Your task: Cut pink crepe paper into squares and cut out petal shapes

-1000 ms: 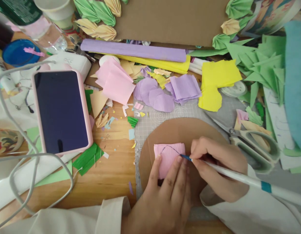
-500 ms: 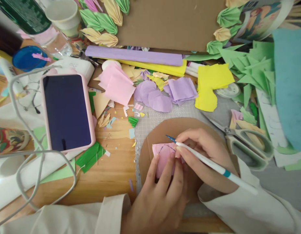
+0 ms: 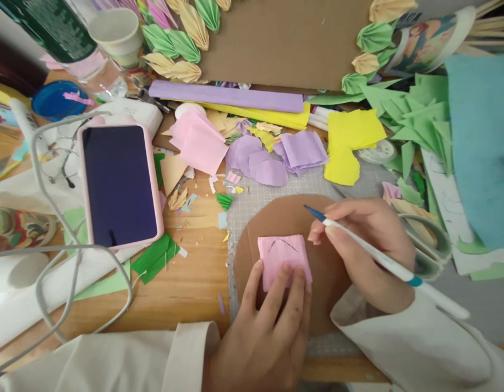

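A pink paper square point(image 3: 281, 255) with a dark peaked line drawn on it lies on a round piece of brown cardboard point(image 3: 252, 228). My left hand point(image 3: 272, 321) rests on its lower part, fingers spread and pressing it flat. In my right hand point(image 3: 370, 245) is a white pen point(image 3: 370, 250) with a dark blue tip and a teal band, pinched between thumb and fingers. The tip hangs above the cardboard, up and right of the pink square, apart from it. Behind my right hand, the scissors point(image 3: 431, 245) are partly hidden.
Purple paper pieces point(image 3: 268, 167), pink squares point(image 3: 203, 141) and yellow paper point(image 3: 348, 139) lie beyond the cardboard. A phone point(image 3: 121, 185) and a looping white cable point(image 3: 78, 256) are on the left. Green paper pieces point(image 3: 419, 114) and blue paper point(image 3: 480, 152) fill the right.
My right hand has drawn back to the right with the pen, lifting its tip off the pink square. The drawn line is now uncovered. My left hand stays on the paper.
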A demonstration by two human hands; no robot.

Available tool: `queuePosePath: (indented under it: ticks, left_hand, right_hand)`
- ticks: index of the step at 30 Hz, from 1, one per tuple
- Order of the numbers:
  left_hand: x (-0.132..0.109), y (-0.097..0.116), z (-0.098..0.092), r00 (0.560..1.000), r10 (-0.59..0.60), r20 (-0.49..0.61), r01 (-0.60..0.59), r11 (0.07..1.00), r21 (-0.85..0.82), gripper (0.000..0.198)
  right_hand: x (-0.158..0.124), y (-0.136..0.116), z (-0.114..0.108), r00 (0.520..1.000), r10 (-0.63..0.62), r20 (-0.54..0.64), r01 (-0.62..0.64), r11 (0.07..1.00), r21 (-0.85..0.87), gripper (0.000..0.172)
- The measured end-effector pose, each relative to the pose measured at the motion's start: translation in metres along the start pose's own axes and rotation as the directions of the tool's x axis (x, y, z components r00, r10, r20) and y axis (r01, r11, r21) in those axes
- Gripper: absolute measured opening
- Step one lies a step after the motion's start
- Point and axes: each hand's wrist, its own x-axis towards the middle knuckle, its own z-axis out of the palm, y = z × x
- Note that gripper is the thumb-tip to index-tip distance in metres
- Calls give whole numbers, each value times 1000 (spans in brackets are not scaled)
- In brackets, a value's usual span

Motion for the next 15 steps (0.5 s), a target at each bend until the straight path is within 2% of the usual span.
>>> queuePosePath:
  ticks: [3,5,7,10,12,15]
  left_hand:
    - [2,-2,0,1000,-7,-28,6,999,-39,43]
    - [2,-2,0,999,-14,-45,12,998,-57,43]
    - [1,-1,1,998,-17,-59,13,998,-62,43]
    - [-1,0,2,998,-11,-65,7,998,-61,44]
    - [-2,1,3,998,-3,-57,0,998,-58,45]
    - [-2,0,3,999,10,-47,-13,998,-58,46]
  right_hand:
    - [0,0,-1,1000,2,7,-2,1000,-24,12]
    - [-2,0,-1,998,-2,62,7,997,-82,13]
    - [-4,0,-3,989,-37,144,65,979,-191,14]
    - [-7,2,-6,953,-122,278,215,919,-331,20]
    - [-8,5,-8,931,-161,326,277,895,-349,24]
    - [-8,9,-8,919,-174,355,296,898,-326,27]
